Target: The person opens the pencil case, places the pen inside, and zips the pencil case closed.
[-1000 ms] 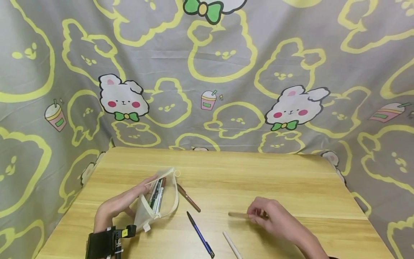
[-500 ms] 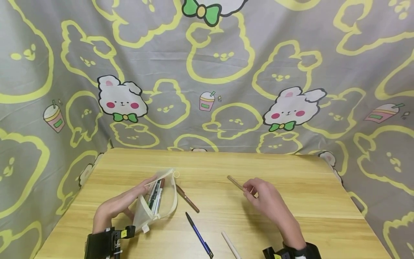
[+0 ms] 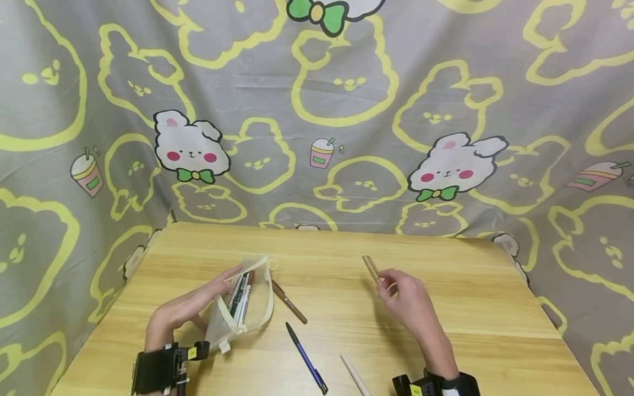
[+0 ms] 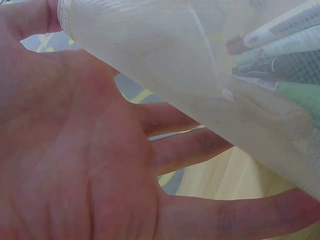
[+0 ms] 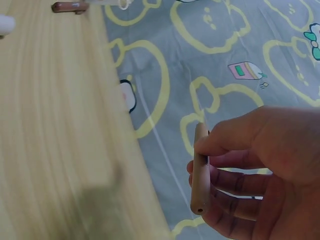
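Note:
A translucent zip pencil pouch [image 3: 257, 308] stands on the table with its mouth open and several pens and markers [image 3: 241, 297] inside. My left hand [image 3: 190, 302] holds it from the left side; in the left wrist view, the palm faces the mesh and the fingers [image 4: 190, 150] reach behind it. Above the table at the right, my right hand [image 3: 406, 300] pinches a tan pen [image 3: 371, 268] between thumb and fingers, its far end pointing up and left. The right wrist view shows the same tan pen [image 5: 201, 180] with a small hole in its near end.
A brown pen [image 3: 289, 302] lies just right of the pouch. Nearer the front are a blue pen [image 3: 307, 358] with a black tip and a cream pen [image 3: 354, 375], cut off by the frame. Patterned grey cloth [image 3: 277, 93] hangs behind the wooden table [image 3: 446, 275] and at its sides.
My right hand has lifted the tan pen and moved away from me, turning it from lying sideways to pointing away. The left hand and pouch have stayed in place.

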Demonstrator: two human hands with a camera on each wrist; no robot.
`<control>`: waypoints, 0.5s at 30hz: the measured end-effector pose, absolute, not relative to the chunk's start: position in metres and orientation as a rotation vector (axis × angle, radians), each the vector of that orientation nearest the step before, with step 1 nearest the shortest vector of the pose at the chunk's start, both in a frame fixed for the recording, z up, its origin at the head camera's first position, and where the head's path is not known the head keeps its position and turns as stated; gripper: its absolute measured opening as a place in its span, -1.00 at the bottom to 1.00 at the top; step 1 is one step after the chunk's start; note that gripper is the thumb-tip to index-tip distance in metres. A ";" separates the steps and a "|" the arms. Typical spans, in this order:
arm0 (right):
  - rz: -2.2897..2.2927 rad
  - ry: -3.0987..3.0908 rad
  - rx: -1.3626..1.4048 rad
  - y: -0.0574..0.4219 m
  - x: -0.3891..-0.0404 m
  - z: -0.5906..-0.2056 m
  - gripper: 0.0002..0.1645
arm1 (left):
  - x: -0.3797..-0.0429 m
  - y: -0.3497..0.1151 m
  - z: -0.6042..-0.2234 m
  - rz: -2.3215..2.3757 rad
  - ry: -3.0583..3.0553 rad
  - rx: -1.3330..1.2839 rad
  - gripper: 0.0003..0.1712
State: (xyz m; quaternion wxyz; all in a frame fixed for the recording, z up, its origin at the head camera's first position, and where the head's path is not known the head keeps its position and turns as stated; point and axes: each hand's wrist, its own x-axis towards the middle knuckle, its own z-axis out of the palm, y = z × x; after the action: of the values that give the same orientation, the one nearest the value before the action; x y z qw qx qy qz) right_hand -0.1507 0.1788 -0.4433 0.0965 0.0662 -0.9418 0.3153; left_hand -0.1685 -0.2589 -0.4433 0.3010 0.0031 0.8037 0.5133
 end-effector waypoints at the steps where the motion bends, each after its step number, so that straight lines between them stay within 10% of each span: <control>1: 0.933 -2.789 0.186 0.179 -0.151 -0.445 -0.73 | -0.168 -0.260 -0.442 1.352 2.138 0.024 -0.23; 15: 1.028 -2.783 0.078 0.175 -0.152 -0.459 -0.73 | -0.163 -0.266 -0.439 1.339 2.141 0.148 -0.25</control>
State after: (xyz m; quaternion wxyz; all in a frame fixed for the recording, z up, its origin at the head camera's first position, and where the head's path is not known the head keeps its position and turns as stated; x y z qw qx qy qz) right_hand -0.1522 0.1749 -0.4588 0.0867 0.0263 -0.9341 0.3452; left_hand -0.1631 -0.2665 -0.4389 0.3013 0.0557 0.8072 0.5046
